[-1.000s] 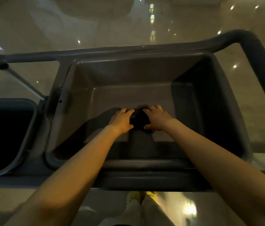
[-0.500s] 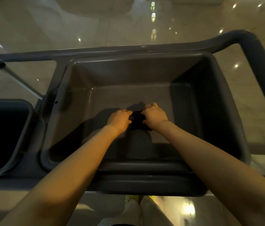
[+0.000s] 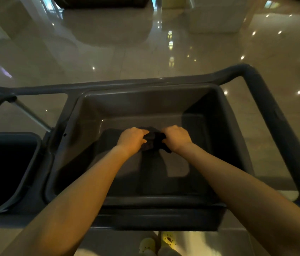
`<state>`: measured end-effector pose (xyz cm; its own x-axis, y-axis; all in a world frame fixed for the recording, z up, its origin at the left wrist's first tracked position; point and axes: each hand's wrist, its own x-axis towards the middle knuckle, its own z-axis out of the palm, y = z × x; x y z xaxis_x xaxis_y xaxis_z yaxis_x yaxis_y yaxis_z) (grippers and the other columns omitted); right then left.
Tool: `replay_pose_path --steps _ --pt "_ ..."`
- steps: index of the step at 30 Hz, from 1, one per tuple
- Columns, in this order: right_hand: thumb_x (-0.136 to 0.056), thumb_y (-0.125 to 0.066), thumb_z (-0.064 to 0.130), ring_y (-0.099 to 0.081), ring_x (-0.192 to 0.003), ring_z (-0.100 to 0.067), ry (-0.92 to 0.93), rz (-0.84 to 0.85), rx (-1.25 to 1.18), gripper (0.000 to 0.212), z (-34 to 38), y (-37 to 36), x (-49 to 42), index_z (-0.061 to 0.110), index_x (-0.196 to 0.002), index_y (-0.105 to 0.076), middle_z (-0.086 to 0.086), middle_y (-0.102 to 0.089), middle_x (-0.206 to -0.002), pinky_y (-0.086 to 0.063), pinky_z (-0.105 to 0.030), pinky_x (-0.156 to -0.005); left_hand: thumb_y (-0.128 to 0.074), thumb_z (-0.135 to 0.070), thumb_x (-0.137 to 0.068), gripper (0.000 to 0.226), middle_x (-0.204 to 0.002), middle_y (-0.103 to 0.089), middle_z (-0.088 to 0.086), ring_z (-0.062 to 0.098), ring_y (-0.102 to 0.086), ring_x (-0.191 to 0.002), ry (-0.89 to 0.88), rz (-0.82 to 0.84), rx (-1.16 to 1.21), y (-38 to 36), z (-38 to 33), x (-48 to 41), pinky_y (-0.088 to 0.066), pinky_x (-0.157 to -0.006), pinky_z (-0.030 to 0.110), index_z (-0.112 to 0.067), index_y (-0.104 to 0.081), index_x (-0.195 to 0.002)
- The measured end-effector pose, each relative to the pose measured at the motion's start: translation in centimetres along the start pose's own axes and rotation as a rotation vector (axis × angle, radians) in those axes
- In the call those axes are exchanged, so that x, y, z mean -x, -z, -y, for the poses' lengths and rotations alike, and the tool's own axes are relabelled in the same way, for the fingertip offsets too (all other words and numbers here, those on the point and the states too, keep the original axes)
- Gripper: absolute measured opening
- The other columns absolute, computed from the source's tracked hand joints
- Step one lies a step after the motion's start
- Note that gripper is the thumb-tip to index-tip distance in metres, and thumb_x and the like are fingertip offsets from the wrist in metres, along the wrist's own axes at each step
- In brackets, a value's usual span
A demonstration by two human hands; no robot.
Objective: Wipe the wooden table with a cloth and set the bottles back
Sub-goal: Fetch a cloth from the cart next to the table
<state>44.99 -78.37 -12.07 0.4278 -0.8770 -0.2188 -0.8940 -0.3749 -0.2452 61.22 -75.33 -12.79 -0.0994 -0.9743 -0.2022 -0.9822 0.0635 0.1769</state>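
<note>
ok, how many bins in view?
2. Large grey tub at centre, where left hand and right hand grip the dark cloth; darker bin at the left edge, partly cut off. More may be off-frame.

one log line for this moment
left hand: grips dark cloth | right hand: grips same cloth | where: inside grey tub

Deep grey plastic tub (image 3: 82, 126): four tall walls close every side; access only from above. Thick grey cart rail (image 3: 274, 115) flanks right, dark open bin (image 3: 35, 157) left.

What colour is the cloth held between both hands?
Dark, near black, bunched cloth; the head view shows it, dimly lit.
</note>
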Motion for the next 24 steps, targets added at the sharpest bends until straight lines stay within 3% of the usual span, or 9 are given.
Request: replay_pose_path --steps 6,15,21,24 --pt "-0.084 -0.058 0.02 -0.064 -0.093 -0.028 -0.073 -0.092 0.006 0.019 -2.2 3.7 2.0 0.016 -0.101 -0.064 -0.008 -0.067 -0.099 -0.051 -0.038 -0.074 -0.056 -0.02 -0.088 0.028 -0.104 -0.07 0.011 0.032 -0.063 -0.098 -0.124 -0.045 0.054 3.1 -3.4 -1.2 -0.049 -0.081 0.04 -0.021 -0.062 -0.116" --pt "-0.087 -0.055 0.015 -0.064 -0.097 -0.028 -0.297 -0.22 -0.057 0.024 -5.3 7.1 7.6 0.019 -0.107 -0.066 -0.007 -0.069 -0.102 -0.053 -0.045 -0.084 -0.054 -0.02 -0.091 0.038 -0.113 -0.068 0.009 0.027 -0.064 -0.1 -0.427 -0.051 0.043 5.7 -8.9 -3.2 -0.049 -0.087 0.04 -0.023 -0.053 -0.128" --pt "-0.087 -0.054 0.018 -0.063 -0.094 -0.028 -0.457 -0.277 -0.077 0.02 -5.8 7.8 12.9 0.017 -0.103 -0.066 -0.009 -0.068 -0.1 -0.052 -0.04 -0.079 -0.053 -0.018 -0.091 0.035 -0.11 -0.068 0.01 0.027 -0.063 -0.099 -0.646 -0.035 0.031 6.9 -12.5 -2.4 -0.05 -0.088 0.04 -0.021 -0.056 -0.126" --pt "-0.088 -0.055 0.02 -0.063 -0.095 -0.03 -0.549 -0.328 -0.069 0.025 -5.9 7.5 16.2 0.019 -0.111 -0.065 -0.009 -0.068 -0.102 -0.052 -0.038 -0.076 -0.055 -0.016 -0.089 0.033 -0.108 -0.069 0.01 0.028 -0.063 -0.099 -0.759 -0.017 0.036 7.5 -14.9 -1.0 -0.05 -0.087 0.042 -0.023 -0.06 -0.121"
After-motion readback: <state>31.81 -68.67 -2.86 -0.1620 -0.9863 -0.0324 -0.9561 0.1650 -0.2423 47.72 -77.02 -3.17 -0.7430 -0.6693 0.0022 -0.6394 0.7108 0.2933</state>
